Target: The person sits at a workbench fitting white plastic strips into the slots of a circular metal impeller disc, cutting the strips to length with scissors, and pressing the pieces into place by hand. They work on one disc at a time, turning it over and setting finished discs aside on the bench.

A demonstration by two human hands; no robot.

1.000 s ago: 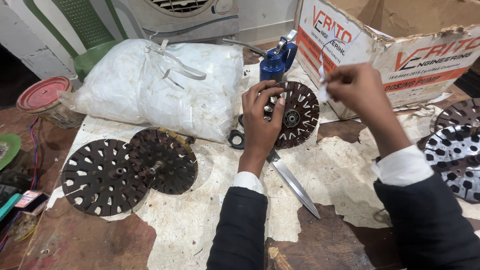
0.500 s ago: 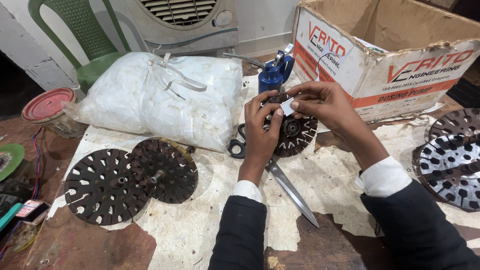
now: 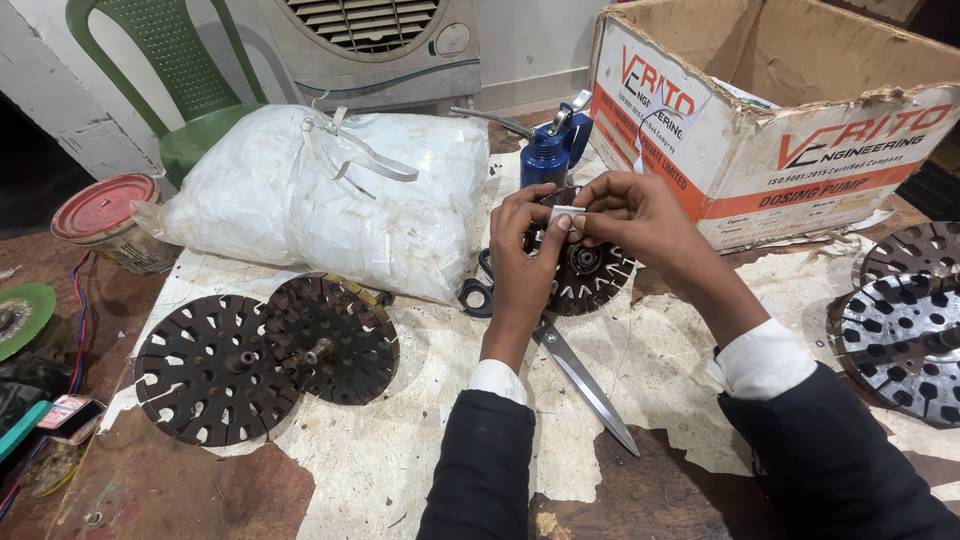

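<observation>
Both hands now meet over slotted disc (image 3: 585, 270); right hand (image 3: 630, 215) has come in from the right.
Right hand and left hand (image 3: 525, 250) pinch small white strip (image 3: 562, 212), lying crosswise, directly above disc.

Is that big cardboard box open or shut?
Open: the cardboard box shows its brown inside at the top, flaps up.

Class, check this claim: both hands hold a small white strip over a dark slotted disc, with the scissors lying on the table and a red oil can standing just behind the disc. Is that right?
Not quite: the oil can is blue, not red, as the head view shows. The rest stands: the left hand and right hand hold a small white strip over the dark slotted disc, and the scissors lie on the table.
</observation>
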